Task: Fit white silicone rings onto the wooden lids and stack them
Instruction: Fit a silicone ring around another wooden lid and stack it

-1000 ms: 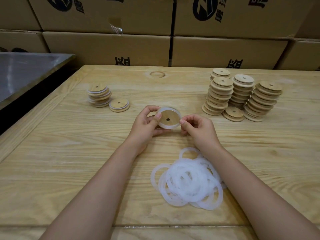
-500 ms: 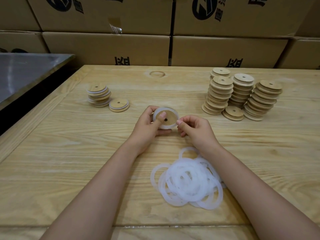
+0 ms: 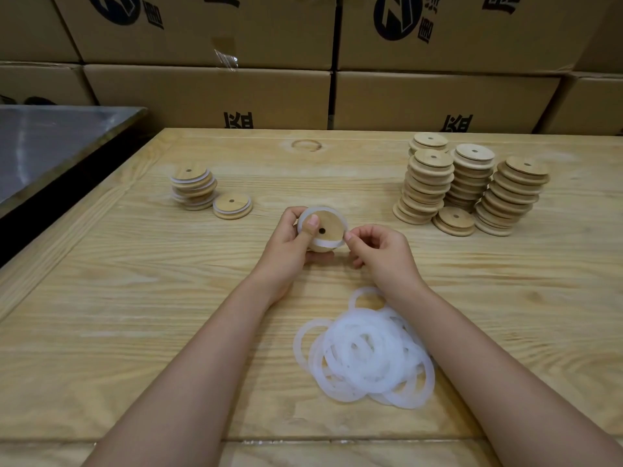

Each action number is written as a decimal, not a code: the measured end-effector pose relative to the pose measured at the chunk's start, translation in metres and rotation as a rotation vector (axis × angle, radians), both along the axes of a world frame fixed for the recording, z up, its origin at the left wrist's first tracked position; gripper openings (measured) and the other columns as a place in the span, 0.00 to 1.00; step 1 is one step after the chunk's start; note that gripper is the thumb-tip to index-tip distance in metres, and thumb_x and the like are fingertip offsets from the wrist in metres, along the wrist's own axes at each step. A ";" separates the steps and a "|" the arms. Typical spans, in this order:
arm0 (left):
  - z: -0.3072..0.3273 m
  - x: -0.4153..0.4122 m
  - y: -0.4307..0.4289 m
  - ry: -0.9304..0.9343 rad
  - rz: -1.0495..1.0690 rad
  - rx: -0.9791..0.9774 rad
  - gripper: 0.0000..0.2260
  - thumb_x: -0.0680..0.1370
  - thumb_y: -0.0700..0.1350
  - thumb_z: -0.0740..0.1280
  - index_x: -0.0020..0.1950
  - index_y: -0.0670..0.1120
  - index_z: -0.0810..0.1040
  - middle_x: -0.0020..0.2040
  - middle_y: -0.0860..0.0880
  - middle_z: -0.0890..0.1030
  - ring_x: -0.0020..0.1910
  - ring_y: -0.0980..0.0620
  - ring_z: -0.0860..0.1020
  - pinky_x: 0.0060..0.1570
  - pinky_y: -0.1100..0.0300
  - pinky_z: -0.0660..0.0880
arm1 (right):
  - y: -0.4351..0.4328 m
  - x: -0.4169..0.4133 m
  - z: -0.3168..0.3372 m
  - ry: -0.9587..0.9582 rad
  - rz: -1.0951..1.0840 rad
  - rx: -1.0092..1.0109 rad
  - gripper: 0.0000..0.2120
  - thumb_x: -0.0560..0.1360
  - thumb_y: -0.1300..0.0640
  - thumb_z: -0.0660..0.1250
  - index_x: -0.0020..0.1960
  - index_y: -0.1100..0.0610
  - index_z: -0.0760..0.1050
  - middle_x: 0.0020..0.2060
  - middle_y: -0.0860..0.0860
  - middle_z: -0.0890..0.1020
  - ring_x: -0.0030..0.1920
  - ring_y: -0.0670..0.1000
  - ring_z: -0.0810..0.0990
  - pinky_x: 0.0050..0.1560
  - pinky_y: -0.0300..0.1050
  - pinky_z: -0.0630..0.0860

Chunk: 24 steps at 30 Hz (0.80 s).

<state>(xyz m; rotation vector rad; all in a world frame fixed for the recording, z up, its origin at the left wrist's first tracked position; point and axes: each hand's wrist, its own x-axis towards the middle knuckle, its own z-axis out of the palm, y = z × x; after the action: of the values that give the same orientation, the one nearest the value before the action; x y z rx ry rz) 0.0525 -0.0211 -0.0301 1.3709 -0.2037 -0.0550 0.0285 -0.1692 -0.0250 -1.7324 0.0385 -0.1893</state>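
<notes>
Near the middle of the wooden table [image 3: 135, 298], the left hand [image 3: 290, 244] grips a wooden lid [image 3: 328, 224] lifted off the tabletop and tilted toward the camera. Its fingers curl behind the disc and its thumb presses on the face at about nine o'clock of the small centre hole. A white silicone ring [image 3: 322, 243] runs around the lid's rim, showing as a pale band widest along the lower edge, from five to seven o'clock. The right hand [image 3: 381, 254] meets the lid at its three o'clock edge, thumb and forefinger pinching the ring there and the other fingers curled loosely under the palm. At five o'clock from the held lid, between the two forearms and nearer the camera, a loose pile of rings [image 3: 364, 355] lies flat on the table, the loops overlapping each other. At ten o'clock from the lid stands a short stack of ringed lids [image 3: 194, 188], white bands showing between the discs, with a single ringed lid [image 3: 232, 205] lying just beside it on its right. At two o'clock, well apart from the hands, tall stacks of bare lids [image 3: 428, 187] stand close together, with a low pile [image 3: 453, 220] at their front. Cardboard boxes [image 3: 209, 96] with dark print line the far edge at twelve o'clock, and a grey metal surface [image 3: 50, 143] lies at ten o'clock beyond the table.
</notes>
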 end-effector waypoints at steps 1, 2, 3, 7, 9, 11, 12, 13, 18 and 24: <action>0.000 0.000 0.000 0.002 0.003 0.009 0.04 0.81 0.46 0.59 0.53 0.47 0.70 0.52 0.43 0.78 0.51 0.47 0.79 0.47 0.54 0.81 | 0.001 0.000 0.000 0.005 -0.001 0.015 0.06 0.76 0.59 0.68 0.39 0.56 0.77 0.30 0.47 0.77 0.30 0.43 0.73 0.33 0.32 0.72; 0.000 0.001 0.000 0.002 0.007 0.022 0.04 0.82 0.46 0.58 0.53 0.48 0.70 0.52 0.42 0.78 0.52 0.46 0.79 0.49 0.53 0.80 | 0.002 0.000 0.000 0.007 -0.005 0.029 0.07 0.76 0.59 0.68 0.39 0.56 0.77 0.29 0.47 0.76 0.29 0.42 0.72 0.33 0.32 0.72; 0.000 0.001 0.000 -0.001 0.008 0.032 0.04 0.82 0.46 0.58 0.53 0.48 0.69 0.53 0.42 0.78 0.52 0.46 0.79 0.51 0.52 0.80 | 0.003 0.000 -0.001 0.009 -0.010 0.042 0.08 0.76 0.58 0.67 0.38 0.55 0.78 0.29 0.47 0.76 0.28 0.42 0.72 0.33 0.31 0.72; 0.000 0.000 -0.001 -0.018 -0.006 0.030 0.02 0.82 0.46 0.57 0.54 0.49 0.67 0.53 0.44 0.78 0.53 0.48 0.78 0.49 0.54 0.80 | 0.005 0.000 -0.001 0.018 -0.012 0.043 0.09 0.76 0.55 0.68 0.38 0.55 0.78 0.30 0.48 0.76 0.29 0.42 0.72 0.34 0.32 0.73; 0.000 0.000 -0.001 -0.030 -0.016 0.029 0.02 0.82 0.45 0.57 0.54 0.49 0.66 0.52 0.44 0.78 0.52 0.49 0.79 0.48 0.56 0.80 | 0.005 0.000 -0.002 0.019 -0.012 0.017 0.09 0.76 0.55 0.67 0.38 0.55 0.77 0.30 0.48 0.76 0.30 0.43 0.72 0.35 0.34 0.73; 0.000 0.000 -0.001 -0.025 -0.009 0.006 0.02 0.82 0.45 0.57 0.53 0.48 0.67 0.50 0.44 0.79 0.49 0.50 0.79 0.46 0.57 0.80 | 0.004 0.000 -0.002 0.022 -0.004 -0.006 0.08 0.76 0.55 0.67 0.39 0.55 0.77 0.30 0.48 0.76 0.31 0.44 0.72 0.36 0.36 0.72; 0.000 0.000 -0.001 -0.015 0.003 -0.015 0.02 0.82 0.45 0.57 0.53 0.48 0.67 0.48 0.45 0.80 0.48 0.50 0.80 0.46 0.57 0.81 | 0.004 0.001 -0.002 0.025 0.005 -0.014 0.08 0.77 0.55 0.67 0.40 0.55 0.77 0.30 0.48 0.76 0.31 0.45 0.72 0.37 0.36 0.72; 0.000 0.000 -0.001 -0.003 0.018 -0.040 0.02 0.82 0.45 0.58 0.53 0.48 0.68 0.47 0.46 0.81 0.47 0.50 0.80 0.46 0.56 0.81 | 0.004 0.001 -0.001 0.027 0.014 -0.018 0.07 0.77 0.56 0.67 0.40 0.55 0.77 0.30 0.48 0.76 0.31 0.45 0.73 0.37 0.38 0.72; -0.001 0.003 -0.001 0.062 0.078 -0.135 0.03 0.82 0.44 0.58 0.51 0.48 0.71 0.46 0.46 0.81 0.46 0.47 0.81 0.49 0.50 0.79 | 0.006 0.002 0.002 0.038 0.021 -0.084 0.07 0.77 0.56 0.66 0.40 0.56 0.75 0.31 0.50 0.77 0.34 0.48 0.74 0.42 0.47 0.74; 0.000 0.003 -0.002 0.096 0.049 -0.188 0.04 0.82 0.43 0.57 0.51 0.48 0.71 0.43 0.49 0.83 0.44 0.50 0.81 0.45 0.55 0.79 | 0.010 -0.001 0.003 0.008 -0.016 -0.145 0.08 0.77 0.55 0.66 0.38 0.52 0.74 0.32 0.48 0.76 0.35 0.48 0.74 0.43 0.47 0.74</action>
<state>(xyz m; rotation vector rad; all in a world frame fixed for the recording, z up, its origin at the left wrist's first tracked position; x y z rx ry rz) 0.0555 -0.0229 -0.0304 1.1825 -0.0922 -0.0588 0.0270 -0.1589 -0.0219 -1.8782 0.0449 -0.2008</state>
